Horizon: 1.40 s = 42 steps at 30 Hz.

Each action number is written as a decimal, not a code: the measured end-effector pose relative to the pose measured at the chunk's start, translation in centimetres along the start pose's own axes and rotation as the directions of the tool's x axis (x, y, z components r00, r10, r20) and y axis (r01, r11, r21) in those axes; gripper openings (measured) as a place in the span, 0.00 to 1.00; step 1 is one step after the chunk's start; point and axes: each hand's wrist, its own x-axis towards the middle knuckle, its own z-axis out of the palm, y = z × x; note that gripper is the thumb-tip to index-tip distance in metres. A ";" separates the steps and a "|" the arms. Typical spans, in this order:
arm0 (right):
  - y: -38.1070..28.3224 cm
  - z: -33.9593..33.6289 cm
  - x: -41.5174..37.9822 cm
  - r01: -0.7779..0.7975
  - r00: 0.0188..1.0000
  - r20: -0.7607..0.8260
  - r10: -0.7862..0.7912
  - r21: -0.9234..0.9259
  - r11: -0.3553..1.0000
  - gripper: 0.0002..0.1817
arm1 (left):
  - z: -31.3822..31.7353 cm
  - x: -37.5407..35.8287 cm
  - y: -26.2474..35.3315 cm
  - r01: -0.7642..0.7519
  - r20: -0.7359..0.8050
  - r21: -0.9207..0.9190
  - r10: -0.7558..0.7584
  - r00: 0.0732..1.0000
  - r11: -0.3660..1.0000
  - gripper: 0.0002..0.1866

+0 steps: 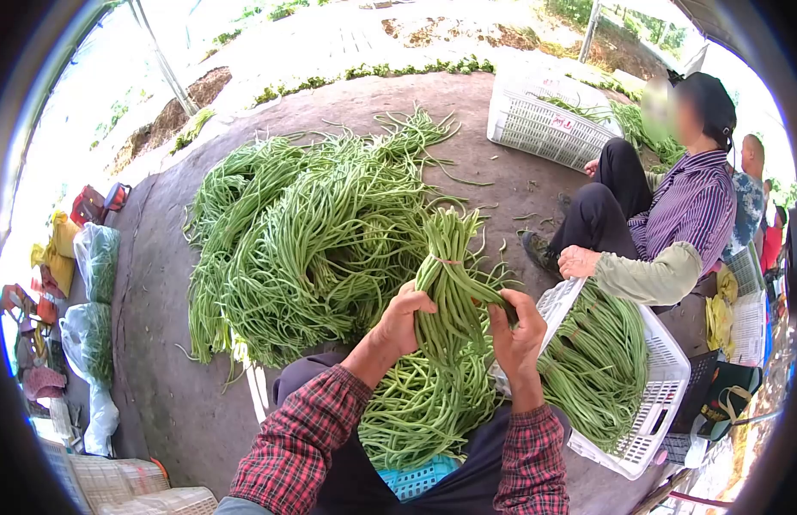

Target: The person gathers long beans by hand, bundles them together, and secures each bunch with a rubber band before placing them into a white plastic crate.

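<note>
Already both hands, the left hand (404, 316) and right hand (519, 330), are clamping a banded bundle of long beans (450, 279) over the lap. Many slender, limp green pods are filling the white plastic crate (665, 378); a big loose heap (304, 232) is lying unbundled on the ground.

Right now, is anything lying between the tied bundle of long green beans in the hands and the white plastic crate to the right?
Nothing visible: the tied bundle of long green beans, gripped by both hands, sits directly beside the white plastic crate.
</note>
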 end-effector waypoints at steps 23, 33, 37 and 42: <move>-3.9 1.9 -1.3 0.062 0.939 0.336 -0.073 0.045 0.997 0.10 | 1.1 0.7 -1.3 -0.068 -0.234 0.157 0.104 0.967 0.985 0.30; -3.5 2.0 -1.7 -0.212 0.908 0.379 0.177 0.051 0.976 0.06 | 1.0 1.5 -0.6 0.062 -0.180 0.029 -0.056 0.982 0.998 0.24; -3.0 1.8 -2.0 -0.094 0.910 0.410 0.055 0.075 0.993 0.07 | 1.3 1.5 0.3 0.200 -0.195 0.090 -0.180 0.964 0.976 0.21; -3.4 1.9 -2.3 -0.040 0.906 0.423 0.025 0.027 0.999 0.05 | 0.5 1.7 -1.0 0.140 -0.227 0.187 -0.096 0.969 0.972 0.19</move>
